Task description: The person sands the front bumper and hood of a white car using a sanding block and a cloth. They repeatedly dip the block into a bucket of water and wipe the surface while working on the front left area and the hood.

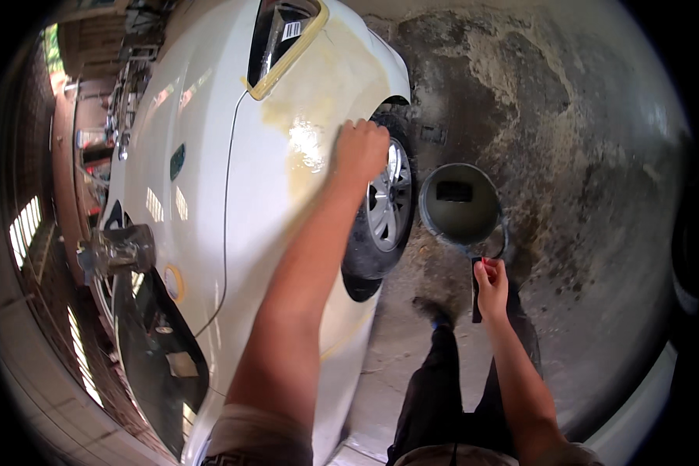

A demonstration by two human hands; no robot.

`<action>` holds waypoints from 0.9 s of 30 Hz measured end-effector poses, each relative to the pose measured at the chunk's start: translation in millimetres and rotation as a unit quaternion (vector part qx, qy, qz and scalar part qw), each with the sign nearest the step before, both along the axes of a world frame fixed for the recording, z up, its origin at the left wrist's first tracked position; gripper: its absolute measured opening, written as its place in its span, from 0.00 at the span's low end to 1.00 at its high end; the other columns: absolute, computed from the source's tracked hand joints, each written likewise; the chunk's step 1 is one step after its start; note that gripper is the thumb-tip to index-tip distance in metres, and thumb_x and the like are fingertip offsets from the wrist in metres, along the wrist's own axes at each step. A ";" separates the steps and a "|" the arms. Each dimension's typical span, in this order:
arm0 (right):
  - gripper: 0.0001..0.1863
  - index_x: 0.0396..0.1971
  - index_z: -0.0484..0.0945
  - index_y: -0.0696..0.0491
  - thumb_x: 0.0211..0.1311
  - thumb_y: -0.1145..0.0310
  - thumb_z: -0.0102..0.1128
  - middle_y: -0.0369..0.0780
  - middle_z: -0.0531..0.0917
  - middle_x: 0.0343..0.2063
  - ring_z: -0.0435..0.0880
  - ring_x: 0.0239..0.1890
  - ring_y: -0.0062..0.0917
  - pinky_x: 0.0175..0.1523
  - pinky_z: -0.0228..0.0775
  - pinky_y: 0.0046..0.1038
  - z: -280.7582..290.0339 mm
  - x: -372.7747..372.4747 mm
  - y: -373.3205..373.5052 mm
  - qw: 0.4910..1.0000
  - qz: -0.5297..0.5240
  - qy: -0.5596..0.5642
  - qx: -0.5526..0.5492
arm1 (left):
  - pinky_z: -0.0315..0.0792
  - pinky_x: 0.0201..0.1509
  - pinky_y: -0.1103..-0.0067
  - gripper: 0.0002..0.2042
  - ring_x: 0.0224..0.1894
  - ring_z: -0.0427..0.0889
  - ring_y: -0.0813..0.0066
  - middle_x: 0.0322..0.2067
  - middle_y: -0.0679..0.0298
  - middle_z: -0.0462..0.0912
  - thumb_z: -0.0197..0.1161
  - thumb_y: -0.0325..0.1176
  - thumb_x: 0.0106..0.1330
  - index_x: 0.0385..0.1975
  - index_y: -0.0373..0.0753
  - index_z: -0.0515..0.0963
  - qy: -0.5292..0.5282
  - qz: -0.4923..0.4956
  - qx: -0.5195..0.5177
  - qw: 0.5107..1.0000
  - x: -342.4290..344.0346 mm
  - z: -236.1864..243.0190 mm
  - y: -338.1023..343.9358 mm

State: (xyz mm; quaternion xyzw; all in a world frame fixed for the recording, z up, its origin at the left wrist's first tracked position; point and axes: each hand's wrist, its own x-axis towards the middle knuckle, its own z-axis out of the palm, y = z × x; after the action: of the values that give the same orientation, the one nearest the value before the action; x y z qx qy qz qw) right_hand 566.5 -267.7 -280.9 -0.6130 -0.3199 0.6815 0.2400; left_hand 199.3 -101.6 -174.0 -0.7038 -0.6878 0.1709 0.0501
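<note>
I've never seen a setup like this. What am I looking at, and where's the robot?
There's no robot: a person works with two bare hands. A wide camera on the person's head looks down, so straight edges appear bent. The left hand is at the edge of a white car's wheel arch, above the wheel; whether it holds anything is hidden. Beside it, a yellowish patch on the bodywork shines as if wet. The right hand grips a dark, flat thing. On the stained floor stands a bucket of cloudy liquid with a dark block in it.
</note>
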 end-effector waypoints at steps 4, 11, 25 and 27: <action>0.11 0.48 0.76 0.54 0.78 0.63 0.64 0.32 0.81 0.39 0.75 0.43 0.14 0.53 0.68 0.19 1.1 46.8 44.0 0.996 -0.008 0.085 -0.020 | 0.71 0.62 0.57 0.19 0.56 0.81 0.55 0.48 0.54 0.84 0.71 0.45 0.64 0.45 0.36 0.82 -0.171 0.175 -0.012 0.969 87.7 -72.4 -32.9; 0.12 0.52 0.76 0.52 0.80 0.61 0.60 0.34 0.81 0.42 0.76 0.45 0.16 0.53 0.69 0.21 22.4 91.8 89.4 0.999 -0.024 0.035 -0.007 | 0.75 0.56 0.56 0.18 0.51 0.81 0.45 0.44 0.49 0.84 0.66 0.48 0.72 0.42 0.36 0.78 -0.382 0.278 -0.006 0.882 205.8 -194.5 -112.2; 0.14 0.57 0.74 0.54 0.78 0.67 0.60 0.36 0.81 0.50 0.77 0.51 0.20 0.60 0.67 0.24 -77.9 117.8 28.0 0.969 0.243 0.039 0.030 | 0.78 0.60 0.60 0.13 0.55 0.85 0.50 0.51 0.53 0.86 0.58 0.38 0.72 0.46 0.38 0.85 -0.443 0.275 -0.174 0.835 236.4 -296.5 -103.7; 0.21 0.60 0.73 0.57 0.76 0.62 0.64 0.40 0.80 0.55 0.78 0.55 0.23 0.64 0.67 0.26 -93.7 112.7 22.1 0.939 0.331 0.026 0.086 | 0.78 0.57 0.59 0.15 0.54 0.84 0.46 0.51 0.51 0.85 0.60 0.41 0.74 0.50 0.36 0.81 -0.524 0.308 0.006 0.794 233.6 -270.9 -115.4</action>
State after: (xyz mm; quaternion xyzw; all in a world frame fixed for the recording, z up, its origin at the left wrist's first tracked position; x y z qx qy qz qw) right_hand 679.2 -245.5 -374.7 -0.4314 -0.5560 0.7078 0.0612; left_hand 433.0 -217.0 -444.9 -0.4362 -0.7902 -0.2213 -0.3692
